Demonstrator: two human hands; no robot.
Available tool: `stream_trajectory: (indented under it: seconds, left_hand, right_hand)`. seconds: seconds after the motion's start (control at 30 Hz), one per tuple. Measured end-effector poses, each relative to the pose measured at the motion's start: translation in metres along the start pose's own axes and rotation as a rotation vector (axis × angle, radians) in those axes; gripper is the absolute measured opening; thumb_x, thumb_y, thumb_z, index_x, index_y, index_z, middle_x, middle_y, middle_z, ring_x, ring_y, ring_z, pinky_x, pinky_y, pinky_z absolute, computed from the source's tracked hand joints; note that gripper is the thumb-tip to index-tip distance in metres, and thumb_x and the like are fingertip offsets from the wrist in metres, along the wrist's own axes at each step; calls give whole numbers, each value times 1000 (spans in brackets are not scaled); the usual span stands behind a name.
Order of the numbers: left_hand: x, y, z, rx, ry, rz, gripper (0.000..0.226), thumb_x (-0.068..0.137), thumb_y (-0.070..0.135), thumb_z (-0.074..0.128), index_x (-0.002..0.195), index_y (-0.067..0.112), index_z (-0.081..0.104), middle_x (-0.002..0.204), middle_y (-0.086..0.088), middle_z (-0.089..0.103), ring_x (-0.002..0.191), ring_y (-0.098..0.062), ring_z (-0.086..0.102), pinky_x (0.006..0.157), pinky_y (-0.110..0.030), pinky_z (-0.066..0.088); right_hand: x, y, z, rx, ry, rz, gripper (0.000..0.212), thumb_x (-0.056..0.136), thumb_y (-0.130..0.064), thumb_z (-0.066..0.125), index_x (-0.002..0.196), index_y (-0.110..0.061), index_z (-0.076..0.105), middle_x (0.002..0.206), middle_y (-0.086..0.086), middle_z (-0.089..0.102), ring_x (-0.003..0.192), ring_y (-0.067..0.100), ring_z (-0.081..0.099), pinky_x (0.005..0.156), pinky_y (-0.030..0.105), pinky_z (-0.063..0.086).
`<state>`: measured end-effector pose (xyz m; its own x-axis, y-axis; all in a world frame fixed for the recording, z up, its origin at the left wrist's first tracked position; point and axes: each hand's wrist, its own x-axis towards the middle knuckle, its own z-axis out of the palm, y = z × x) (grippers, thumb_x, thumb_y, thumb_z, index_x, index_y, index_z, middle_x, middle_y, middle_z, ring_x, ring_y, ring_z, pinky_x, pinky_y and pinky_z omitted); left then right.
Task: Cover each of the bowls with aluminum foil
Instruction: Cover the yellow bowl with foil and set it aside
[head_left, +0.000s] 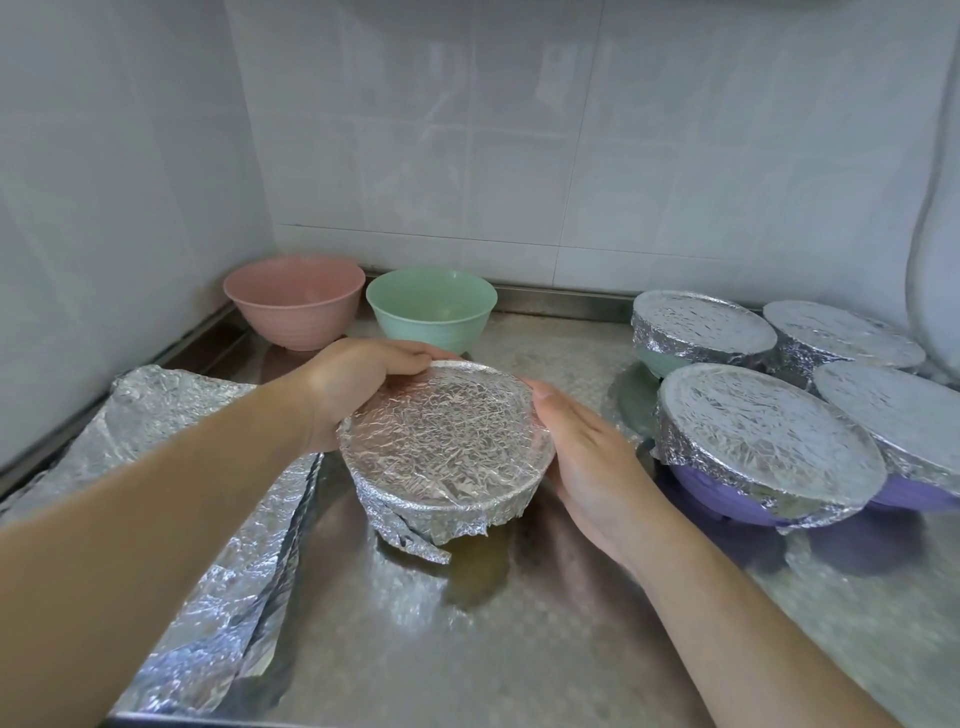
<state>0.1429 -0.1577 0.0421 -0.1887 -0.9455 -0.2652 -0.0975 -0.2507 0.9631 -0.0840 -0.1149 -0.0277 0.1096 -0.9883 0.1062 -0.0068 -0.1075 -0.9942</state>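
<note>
Fingers of the left hand (353, 384) curl over the far-left rim of the foil-covered bowl (441, 447) at mid-bench; the right hand (582, 452) presses its right side, fingers straight and together. Pink bowl (296, 301) and green bowl (431, 306) stand uncovered beyond. Four covered bowls (763, 436) cluster right; loose foil sheets (208, 499) lie left.

Two bare forearms reach in from the bottom edge, with no sleeves, watch, rings or gloves to be seen. The left hand (358, 387) and the right hand (587, 457) have short, plain, unpainted nails where they show.
</note>
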Motion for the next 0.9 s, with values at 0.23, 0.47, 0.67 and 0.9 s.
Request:
stream_trajectory:
  seconds: [0.23, 0.47, 0.67, 0.9]
  left_hand:
    - [-2, 2, 3, 27, 37, 46, 29, 102, 8, 54, 115, 15, 79, 111, -11, 78, 95, -26, 77, 83, -35, 63]
    - [-10, 0, 5, -77, 74, 12, 27, 101, 14, 55, 111, 12, 81, 110, -13, 78, 99, -30, 76, 81, -40, 64]
    - [-30, -13, -14, -31, 328, 150, 18, 95, 21, 68, 101, 8, 79, 98, -7, 79, 94, -32, 74, 94, -43, 54]
    - [-82, -28, -9, -110, 379, -32, 32, 89, 25, 79, 87, -1, 60, 56, -10, 52, 45, -28, 60, 50, -40, 57]
  right_hand:
    - [1, 0, 0, 4, 3, 16, 35, 96, -60, 50, 123, -55, 73, 135, -20, 71, 137, 7, 59, 126, 49, 34]
    - [-1, -1, 1, 65, 12, 23, 49, 95, -68, 53, 133, -43, 72, 139, -15, 70, 139, 12, 59, 125, 50, 34]
    - [-13, -9, -7, 96, 91, -42, 47, 82, -50, 72, 118, -19, 73, 115, 0, 76, 108, 19, 70, 106, 43, 48]
    - [-23, -16, -7, 111, 126, -43, 23, 90, -18, 72, 81, -2, 58, 66, 12, 53, 53, 24, 50, 48, 31, 38]
